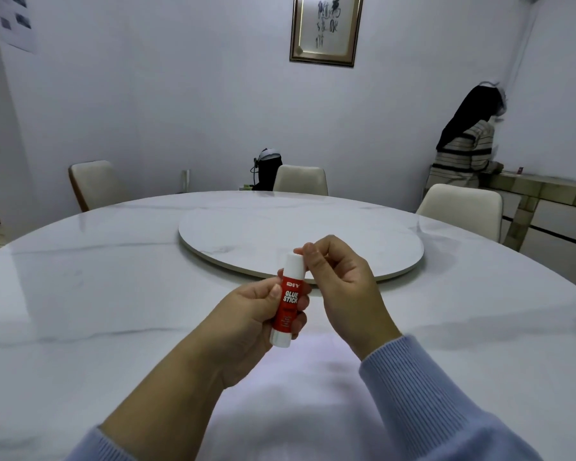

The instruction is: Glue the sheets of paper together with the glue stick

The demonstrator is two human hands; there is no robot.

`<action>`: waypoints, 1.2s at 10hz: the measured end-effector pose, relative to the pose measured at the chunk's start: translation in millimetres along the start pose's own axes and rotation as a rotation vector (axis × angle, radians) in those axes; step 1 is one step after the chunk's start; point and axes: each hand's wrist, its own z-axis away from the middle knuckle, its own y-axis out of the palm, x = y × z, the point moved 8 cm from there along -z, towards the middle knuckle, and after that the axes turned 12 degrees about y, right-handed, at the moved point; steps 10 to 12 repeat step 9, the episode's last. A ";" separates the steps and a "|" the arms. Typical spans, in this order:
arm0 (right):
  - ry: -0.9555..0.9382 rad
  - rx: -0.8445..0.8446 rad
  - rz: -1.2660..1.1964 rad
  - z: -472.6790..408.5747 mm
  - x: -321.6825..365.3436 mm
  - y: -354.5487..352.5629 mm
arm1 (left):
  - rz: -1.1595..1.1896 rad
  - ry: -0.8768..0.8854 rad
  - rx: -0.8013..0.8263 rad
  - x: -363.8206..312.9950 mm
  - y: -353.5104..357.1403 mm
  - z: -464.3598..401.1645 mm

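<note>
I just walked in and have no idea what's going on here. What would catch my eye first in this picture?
Most striking is the red and white glue stick, held upright in the centre foreground: the left hand grips its body while the right hand pinches its white cap. Behind it spreads a round white marble table with a turntable at its middle. A framed calligraphy piece hangs on the far wall.

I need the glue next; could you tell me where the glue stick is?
In the head view, the glue stick is centre frame, held upright in the left hand, right hand pinching its white cap.
</note>
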 end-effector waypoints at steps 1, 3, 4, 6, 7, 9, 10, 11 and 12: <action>0.023 0.064 0.008 2.2 -7.4 2.5 | 0.083 -0.020 0.005 5.7 5.8 -1.7; 0.007 -0.038 -0.005 -3.3 -14.6 -7.0 | -0.065 0.031 -0.103 8.1 -8.8 -13.2; 0.051 -0.102 -0.014 -10.4 -29.5 -10.5 | -0.321 0.048 -0.280 3.7 -31.9 -13.6; 0.192 -0.142 0.131 -17.6 -61.8 -7.5 | -0.345 -0.003 -0.334 3.9 -39.7 -11.4; 0.181 -0.145 0.162 -21.1 -65.1 -8.0 | -0.353 -0.015 -0.341 7.6 -42.5 -13.1; 0.301 -0.095 0.182 -22.4 -78.8 -4.5 | -0.345 -0.041 -0.389 8.7 -48.7 -9.9; 0.301 -0.095 0.182 -22.4 -78.8 -4.5 | -0.345 -0.041 -0.389 8.7 -48.7 -9.9; 0.301 -0.095 0.182 -22.4 -78.8 -4.5 | -0.345 -0.041 -0.389 8.7 -48.7 -9.9; 0.301 -0.095 0.182 -22.4 -78.8 -4.5 | -0.345 -0.041 -0.389 8.7 -48.7 -9.9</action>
